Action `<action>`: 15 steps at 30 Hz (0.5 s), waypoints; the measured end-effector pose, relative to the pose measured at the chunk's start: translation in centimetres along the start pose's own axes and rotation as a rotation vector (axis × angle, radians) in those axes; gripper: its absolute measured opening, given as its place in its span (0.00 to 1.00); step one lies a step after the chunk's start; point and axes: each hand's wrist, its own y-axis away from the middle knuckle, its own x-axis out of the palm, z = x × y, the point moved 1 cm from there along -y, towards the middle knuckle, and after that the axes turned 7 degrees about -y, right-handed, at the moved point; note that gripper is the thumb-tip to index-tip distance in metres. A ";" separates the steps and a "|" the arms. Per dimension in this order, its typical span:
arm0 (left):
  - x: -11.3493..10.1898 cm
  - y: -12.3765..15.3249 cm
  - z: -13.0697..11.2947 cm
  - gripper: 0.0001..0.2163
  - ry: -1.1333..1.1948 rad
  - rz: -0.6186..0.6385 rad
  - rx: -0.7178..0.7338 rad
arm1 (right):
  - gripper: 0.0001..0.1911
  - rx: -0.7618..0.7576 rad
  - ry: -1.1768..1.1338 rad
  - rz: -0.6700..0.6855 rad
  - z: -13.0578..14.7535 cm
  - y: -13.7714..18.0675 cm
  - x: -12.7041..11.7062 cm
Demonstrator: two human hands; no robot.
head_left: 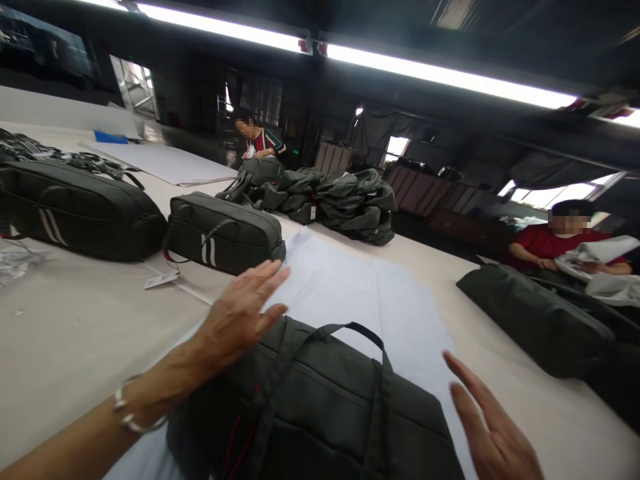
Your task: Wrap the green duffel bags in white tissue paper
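Hovering at eight o'clock with fingers extended and slightly blurred, the left hand (245,307) grasps nothing; whether its palm touches the dark green bag (325,407) beneath cannot be told. The right hand (493,427), between four and five o'clock, is likewise ungripped, thumb and finger spread just beside the bag's right end, its wrist lost past the lower edge. That bag lies at six o'clock, its lower part cut off, its left end partly covered by the forearm, which wears a silvery bracelet (120,400). Red cord (233,443) trails down its front, the end unseen. Under the bag a white sheet (345,273) spreads toward twelve o'clock, much of it covered. At nine o'clock stands a bag with two pale stripes (235,230); beyond it a longer striped bag (80,207) runs out at the left edge. A heap of dark bags (340,193) sits at twelve o'clock, too tangled to count. Toward three o'clock, a person in red (570,240) is partly hidden by pale material (595,260) and another dark bag (535,313), which fades into shadow. As for labels, a white tag (161,280) lies near eight to nine o'clock and a smaller tag (313,213) hangs on the heap; any print on either is too small to read.
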 end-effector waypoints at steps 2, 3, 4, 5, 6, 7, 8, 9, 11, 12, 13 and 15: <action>0.7 -3.4 -4.4 0.27 0.031 0.170 0.050 | 0.38 -0.023 -0.072 0.156 4.1 -2.3 2.3; 1.6 -4.2 -5.9 0.28 0.038 0.297 0.042 | 0.40 0.000 -0.087 0.256 5.4 -3.1 3.6; 2.6 -4.7 -6.8 0.28 0.054 0.421 0.029 | 0.40 0.020 -0.092 0.334 6.2 -3.5 4.9; 3.6 -4.8 -7.2 0.26 0.080 0.521 0.014 | 0.39 0.037 -0.091 0.394 6.5 -3.7 6.1; 4.3 -4.8 -7.3 0.22 0.114 0.581 0.006 | 0.37 0.041 -0.088 0.430 6.4 -3.7 7.0; 4.8 -4.7 -7.1 0.19 0.148 0.598 0.007 | 0.35 0.035 -0.081 0.445 6.1 -3.6 7.6; 5.0 -4.6 -6.8 0.17 0.173 0.585 0.013 | 0.32 0.024 -0.068 0.453 5.7 -3.5 8.0; 5.0 -4.5 -6.5 0.17 0.175 0.563 0.014 | 0.31 0.015 -0.044 0.466 5.3 -3.3 8.3; 4.3 -4.3 -6.4 0.20 0.136 0.531 0.011 | 0.30 -0.019 0.025 0.527 5.1 -3.0 8.3; 3.9 -4.2 -6.6 0.20 0.121 0.519 0.028 | 0.31 -0.053 0.062 0.571 5.2 -2.9 8.2; 3.6 -4.0 -7.0 0.21 0.123 0.498 0.073 | 0.31 -0.101 0.091 0.620 5.5 -3.0 8.0; 3.6 -3.3 -7.9 0.24 0.181 0.455 0.225 | 0.31 -0.213 0.104 0.735 6.4 -3.7 7.6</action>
